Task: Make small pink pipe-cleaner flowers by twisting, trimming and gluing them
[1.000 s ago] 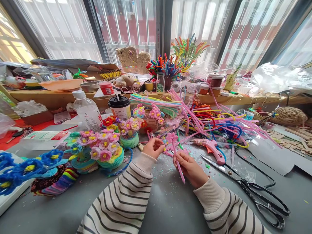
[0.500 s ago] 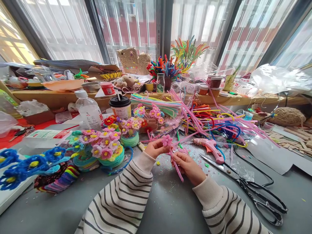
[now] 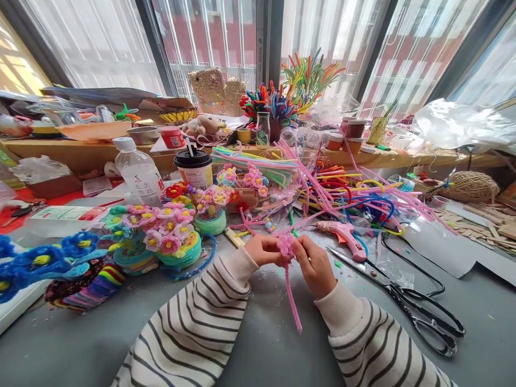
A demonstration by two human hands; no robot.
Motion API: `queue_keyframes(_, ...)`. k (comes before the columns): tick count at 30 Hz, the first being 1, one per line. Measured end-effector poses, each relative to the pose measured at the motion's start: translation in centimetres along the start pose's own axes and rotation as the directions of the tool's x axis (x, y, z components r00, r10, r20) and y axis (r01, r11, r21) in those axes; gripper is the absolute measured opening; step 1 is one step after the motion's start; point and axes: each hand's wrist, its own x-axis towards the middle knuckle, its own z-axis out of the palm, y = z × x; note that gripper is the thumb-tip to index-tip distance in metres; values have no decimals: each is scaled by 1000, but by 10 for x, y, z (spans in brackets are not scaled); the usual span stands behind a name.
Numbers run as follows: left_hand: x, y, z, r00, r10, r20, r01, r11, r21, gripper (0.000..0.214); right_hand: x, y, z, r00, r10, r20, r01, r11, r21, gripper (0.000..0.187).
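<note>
One pink fuzzy flower [image 3: 285, 245] was in the near centre, gripped between the closed fingertips of the left hand [image 3: 262, 250] and the right hand [image 3: 316, 267], though overlapping fingers partly hid the hold. Its pink stem [image 3: 293, 302] hung down toward the near side. To the right lay a glue gun [image 3: 347, 239] and scissors [image 3: 379, 277].
</note>
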Motion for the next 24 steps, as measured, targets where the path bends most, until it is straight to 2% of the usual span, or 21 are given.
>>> queue_keyframes(5,-2,6,3,1000,7,16,-7,1000,12,12,1,2,1,1000,-19,-18,18,999,-33,24)
queue_keyframes(12,1,5,3,998,-2,-65,5,999,44,20,-1,3,3,1000,-23,0,23,999,-29,24)
queue_keyframes(16,-1,4,2,999,17,-51,-14,998,62,21,-1,1,2,999,-34,24,35,999,-39,17)
queue_keyframes(24,-1,2,1,998,51,-44,-44,989,138,29,-1,0,0,997,-64,33,66,997,-35,17)
